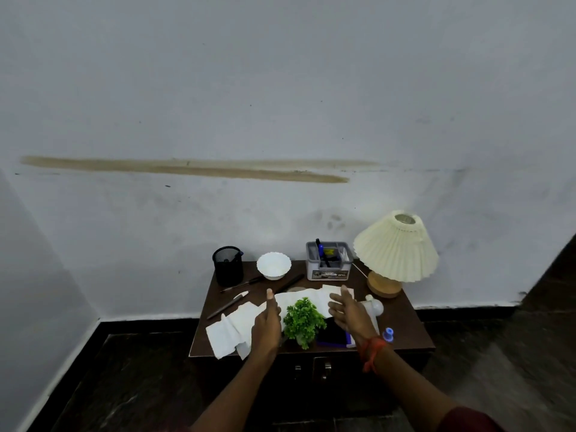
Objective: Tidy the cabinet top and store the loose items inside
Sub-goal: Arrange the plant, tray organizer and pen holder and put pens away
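A small green potted plant (301, 319) stands near the front of the dark brown cabinet top (408, 325). My left hand (266, 325) hovers just left of the plant with its thumb up and fingers relaxed, holding nothing. My right hand (349, 313) is spread open just right of it, above a dark blue-edged book (333, 336). White papers (233, 328) lie crumpled across the left and middle of the top. Pens (227, 304) lie loose at the left. Two cabinet door handles (327, 369) show below the front edge.
Along the back stand a black mesh pen cup (228, 265), a white bowl (273, 265), a grey organiser box (328, 260) with pens, and a cream pleated lamp (396, 247). A white bottle (374, 307) and a blue cap (388, 333) lie at the right. The wall rises close behind.
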A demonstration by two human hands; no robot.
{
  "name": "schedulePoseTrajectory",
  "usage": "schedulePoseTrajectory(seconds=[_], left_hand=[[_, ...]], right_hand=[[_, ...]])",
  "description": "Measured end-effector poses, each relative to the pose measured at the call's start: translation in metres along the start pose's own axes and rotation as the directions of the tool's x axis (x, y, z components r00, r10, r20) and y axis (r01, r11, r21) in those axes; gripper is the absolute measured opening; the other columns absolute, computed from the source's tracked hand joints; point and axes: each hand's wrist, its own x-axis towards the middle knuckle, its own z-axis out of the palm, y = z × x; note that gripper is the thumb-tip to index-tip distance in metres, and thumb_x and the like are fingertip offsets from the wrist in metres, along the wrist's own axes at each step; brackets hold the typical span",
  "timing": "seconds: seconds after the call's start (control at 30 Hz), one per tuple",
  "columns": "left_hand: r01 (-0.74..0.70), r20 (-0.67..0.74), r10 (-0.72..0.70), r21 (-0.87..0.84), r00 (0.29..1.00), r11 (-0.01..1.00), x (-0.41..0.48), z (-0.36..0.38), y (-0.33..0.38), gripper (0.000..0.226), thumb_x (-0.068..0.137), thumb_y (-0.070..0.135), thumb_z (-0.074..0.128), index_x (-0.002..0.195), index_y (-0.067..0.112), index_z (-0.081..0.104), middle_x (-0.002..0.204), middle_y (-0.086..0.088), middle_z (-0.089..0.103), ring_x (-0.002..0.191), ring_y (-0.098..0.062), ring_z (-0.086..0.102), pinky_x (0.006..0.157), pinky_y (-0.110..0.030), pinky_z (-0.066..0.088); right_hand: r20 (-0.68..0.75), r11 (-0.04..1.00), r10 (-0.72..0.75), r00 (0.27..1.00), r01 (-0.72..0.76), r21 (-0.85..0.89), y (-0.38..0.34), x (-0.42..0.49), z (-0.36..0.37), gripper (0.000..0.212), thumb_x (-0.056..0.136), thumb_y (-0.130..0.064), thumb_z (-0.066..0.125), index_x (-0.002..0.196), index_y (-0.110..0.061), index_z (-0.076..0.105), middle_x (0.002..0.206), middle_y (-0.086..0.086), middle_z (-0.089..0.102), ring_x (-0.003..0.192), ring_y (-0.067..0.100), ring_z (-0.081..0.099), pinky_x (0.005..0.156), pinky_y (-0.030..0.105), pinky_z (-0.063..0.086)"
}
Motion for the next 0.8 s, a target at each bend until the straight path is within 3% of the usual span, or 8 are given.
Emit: schedulePoseTrajectory(seconds=[0.1,0.23,0.3,0.4,0.5,0.57,0.8], left_hand=[[0.031,-0.012,-0.030,0.010,0.999,0.999,0.000,0.003,-0.018,0.115,0.050,0.100,0.022,0.120,0.020,0.064,0.129,-0.004,0.062,0.119,-0.026,0.057,0.107,-0.048,0.042],[0.087,-0.020,-0.087,0.022,0.996,0.996,0.010,0.008,-0.049,0.120,0.050,0.103,0.021,0.126,0.019,0.061,0.130,-0.005,0.062,0.118,-0.026,0.058,0.106,-0.047,0.043],[0.103,-0.001,-0.103,0.009,0.995,0.995,0.016,0.012,-0.063,0.117,0.053,0.102,0.023,0.131,0.022,0.058,0.134,-0.004,0.060,0.121,-0.025,0.057,0.107,-0.047,0.043],[0.077,0.018,-0.077,-0.017,0.997,0.997,0.015,0.017,-0.069,0.109,0.057,0.100,0.027,0.136,0.028,0.053,0.140,-0.001,0.055,0.126,-0.024,0.053,0.109,-0.046,0.041],[0.035,0.036,-0.034,-0.036,0.999,0.999,0.014,0.022,-0.072,0.102,0.063,0.096,0.030,0.139,0.030,0.048,0.143,0.001,0.052,0.129,-0.022,0.051,0.111,-0.046,0.039],[0.019,0.028,-0.017,-0.081,0.999,0.997,0.017,0.025,-0.077,0.102,0.063,0.095,0.035,0.142,0.031,0.043,0.147,0.003,0.047,0.132,-0.020,0.048,0.112,-0.045,0.038],[0.038,0.033,-0.035,-0.090,0.999,0.995,-0.015,0.025,-0.039,0.089,0.074,0.079,0.038,0.142,0.022,0.044,0.147,-0.004,0.046,0.133,-0.025,0.046,0.113,-0.046,0.036]], right_hand=[[0.043,0.996,0.091,0.995,-0.091,-0.002,0.018,0.004,0.002,0.057,0.101,-0.046,0.029,0.136,-0.006,0.048,0.143,0.018,0.047,0.133,0.031,0.044,0.110,0.039,0.031],[0.047,0.992,0.116,0.992,-0.114,-0.051,0.038,0.015,0.008,0.061,0.099,-0.049,0.031,0.137,-0.005,0.046,0.145,0.017,0.045,0.134,0.032,0.043,0.107,0.038,0.034],[0.031,0.988,0.112,0.993,-0.108,-0.114,0.045,0.018,0.011,0.060,0.096,-0.056,0.033,0.129,-0.011,0.056,0.139,0.014,0.052,0.127,0.031,0.050,0.102,0.038,0.039],[0.006,0.980,0.102,0.995,-0.100,-0.173,0.056,0.027,0.013,0.057,0.083,-0.072,0.038,0.100,-0.026,0.066,0.124,0.012,0.063,0.110,0.030,0.059,0.104,0.045,0.044],[-0.014,0.978,0.096,0.995,-0.097,-0.186,0.069,0.037,0.013,0.071,0.067,-0.083,0.039,0.099,-0.025,0.063,0.116,0.008,0.064,0.105,0.028,0.061,0.101,0.048,0.047],[-0.034,0.977,0.093,0.995,-0.098,-0.191,0.077,0.042,0.014,0.076,0.052,-0.090,0.039,0.084,-0.025,0.061,0.114,0.007,0.065,0.104,0.028,0.063,0.100,0.048,0.047],[-0.028,0.970,0.074,0.997,-0.078,-0.229,0.102,0.070,0.013,0.082,0.044,-0.100,0.039,0.074,-0.031,0.069,0.112,0.003,0.070,0.104,0.026,0.065,0.101,0.046,0.047]])
